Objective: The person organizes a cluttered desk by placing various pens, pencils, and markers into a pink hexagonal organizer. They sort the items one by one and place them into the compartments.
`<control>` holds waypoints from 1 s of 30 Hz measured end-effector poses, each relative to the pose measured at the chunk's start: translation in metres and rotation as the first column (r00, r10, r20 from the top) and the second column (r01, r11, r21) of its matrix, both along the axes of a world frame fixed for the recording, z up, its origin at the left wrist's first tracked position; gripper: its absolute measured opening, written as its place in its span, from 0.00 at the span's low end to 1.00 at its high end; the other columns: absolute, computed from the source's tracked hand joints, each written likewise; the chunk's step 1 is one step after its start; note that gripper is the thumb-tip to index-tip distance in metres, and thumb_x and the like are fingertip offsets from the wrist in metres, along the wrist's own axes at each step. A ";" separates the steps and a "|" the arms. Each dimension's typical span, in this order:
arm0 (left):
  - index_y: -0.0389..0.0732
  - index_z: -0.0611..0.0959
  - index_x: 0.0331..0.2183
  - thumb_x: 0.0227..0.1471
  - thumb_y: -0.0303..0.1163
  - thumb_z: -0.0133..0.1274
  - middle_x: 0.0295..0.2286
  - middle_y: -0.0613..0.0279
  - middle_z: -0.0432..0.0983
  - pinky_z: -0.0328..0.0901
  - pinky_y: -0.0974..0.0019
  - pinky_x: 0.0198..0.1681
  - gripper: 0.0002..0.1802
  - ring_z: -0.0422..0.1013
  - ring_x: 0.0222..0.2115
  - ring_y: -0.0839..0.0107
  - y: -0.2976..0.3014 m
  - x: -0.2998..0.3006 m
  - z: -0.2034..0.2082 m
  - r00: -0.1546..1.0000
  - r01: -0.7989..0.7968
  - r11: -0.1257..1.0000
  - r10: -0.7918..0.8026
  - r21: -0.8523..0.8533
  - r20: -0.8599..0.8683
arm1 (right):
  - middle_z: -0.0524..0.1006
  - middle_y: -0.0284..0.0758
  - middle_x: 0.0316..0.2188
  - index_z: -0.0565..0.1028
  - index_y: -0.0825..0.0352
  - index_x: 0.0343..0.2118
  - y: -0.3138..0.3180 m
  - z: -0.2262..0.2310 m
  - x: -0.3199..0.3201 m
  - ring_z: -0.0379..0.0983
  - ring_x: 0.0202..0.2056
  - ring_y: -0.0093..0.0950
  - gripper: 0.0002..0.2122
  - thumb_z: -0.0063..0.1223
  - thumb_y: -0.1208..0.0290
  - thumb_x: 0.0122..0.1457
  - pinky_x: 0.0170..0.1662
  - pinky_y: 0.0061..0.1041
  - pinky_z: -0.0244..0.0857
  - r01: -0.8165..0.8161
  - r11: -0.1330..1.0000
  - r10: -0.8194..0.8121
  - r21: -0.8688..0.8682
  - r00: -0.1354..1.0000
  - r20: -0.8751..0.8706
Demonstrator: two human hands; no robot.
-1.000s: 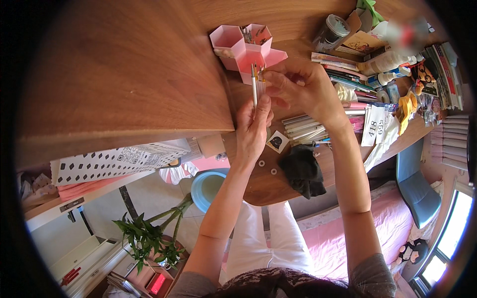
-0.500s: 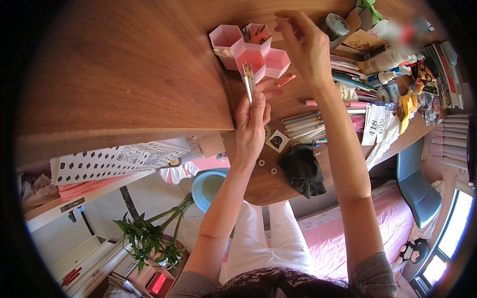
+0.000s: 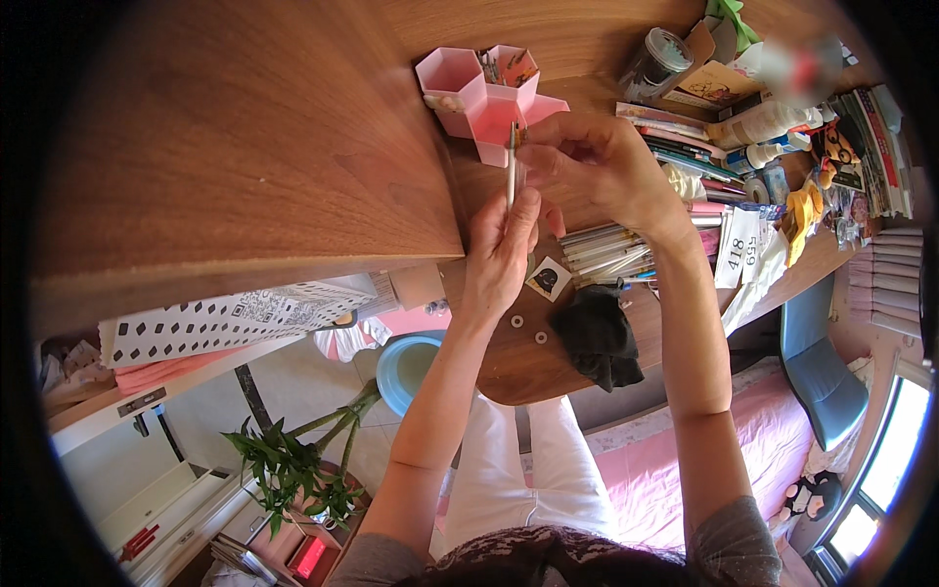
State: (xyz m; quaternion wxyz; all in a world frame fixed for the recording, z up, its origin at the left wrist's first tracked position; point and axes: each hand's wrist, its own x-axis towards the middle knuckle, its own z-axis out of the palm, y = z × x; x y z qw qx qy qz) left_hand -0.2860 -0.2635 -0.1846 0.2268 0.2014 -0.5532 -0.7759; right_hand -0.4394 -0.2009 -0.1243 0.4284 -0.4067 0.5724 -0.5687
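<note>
My left hand (image 3: 503,245) is closed round slim white sticks like pens or brushes (image 3: 511,178), upright with their tips pointing away from me. At those tips my right hand (image 3: 606,171) has thumb and forefinger drawn together; what lies between them, if anything, is hidden. Just beyond both hands stands a pink organizer (image 3: 484,103) of joined hexagonal cups. Its back right cup holds several thin dark items (image 3: 507,67). The front right cup is partly covered by my right hand. Beside my right wrist lies a bundle of white pens (image 3: 602,251).
On the right, the wooden desk carries pencils and pens (image 3: 685,157), a clear jar (image 3: 660,59), bottles (image 3: 758,122) and books (image 3: 875,147). Nearer lie a black cloth (image 3: 595,338) and a small picture card (image 3: 549,279). A wooden panel (image 3: 245,147) rises on the left.
My right hand has come down and left from above the desk to the tips of the sticks. It now covers part of the organizer and the small red item beside it.
</note>
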 end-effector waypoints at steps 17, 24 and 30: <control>0.34 0.70 0.58 0.68 0.54 0.36 0.48 0.53 0.77 0.61 0.77 0.29 0.33 0.66 0.28 0.81 0.000 -0.010 0.004 0.993 -0.110 0.992 0.106 -0.065 -0.052 | 0.80 0.45 0.29 0.78 0.72 0.41 -0.072 -0.004 -0.041 0.79 0.29 0.35 0.08 0.54 0.75 0.61 0.33 0.28 0.71 0.380 0.770 -0.637 -0.512 0.501 -0.587; 0.33 0.72 0.56 0.68 0.54 0.37 0.45 0.51 0.79 0.56 0.79 0.25 0.33 0.60 0.23 0.83 -0.002 -0.007 0.005 0.997 -0.076 0.994 0.073 -0.077 -0.036 | 0.81 0.30 0.33 0.79 0.72 0.43 -0.034 0.003 -0.019 0.74 0.35 0.16 0.11 0.52 0.69 0.67 0.37 0.18 0.67 0.344 0.888 -0.459 -0.304 0.646 -0.610; 0.34 0.72 0.56 0.69 0.52 0.36 0.46 0.52 0.79 0.60 0.76 0.29 0.32 0.63 0.25 0.80 -0.006 0.001 -0.004 0.997 0.025 0.993 -0.016 -0.112 0.076 | 0.81 0.36 0.27 0.80 0.72 0.41 -0.001 0.002 0.001 0.76 0.29 0.18 0.10 0.56 0.71 0.63 0.34 0.22 0.70 0.143 0.990 -0.141 -0.014 0.955 -0.261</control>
